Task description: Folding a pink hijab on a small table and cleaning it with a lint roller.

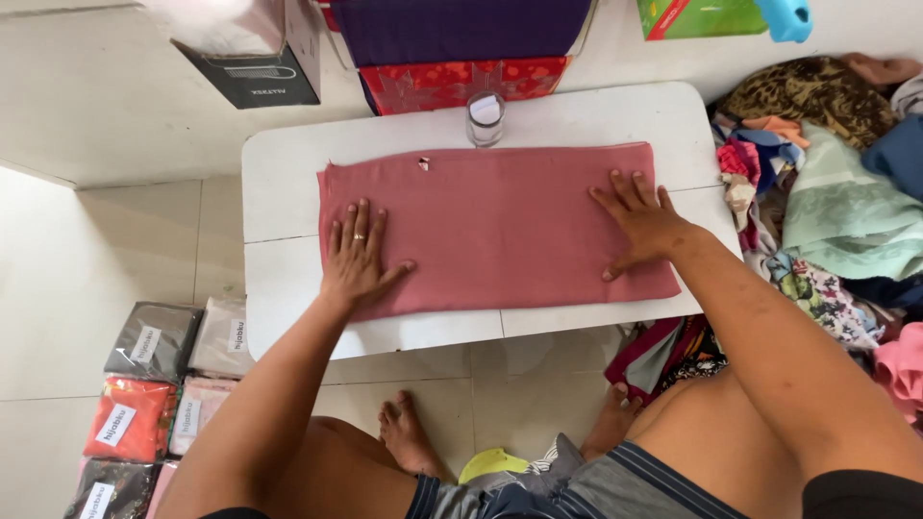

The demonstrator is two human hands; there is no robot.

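A folded rectangular pink cloth (495, 231) lies on a white desk (288, 173), long axis left to right; left hand (356, 259) and right hand (639, 221) press flat, fingers spread, grip closed on nothing, one at each end

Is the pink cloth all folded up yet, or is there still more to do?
Partly. The pink cloth already lies as a long, neat strip on the white table, so it looks folded lengthwise. Right now the left hand and right hand press flat on its two ends, smoothing it. It is still wide, much bigger than the bagged cloth packets on the floor, and a heap of loose clothes waits alongside.
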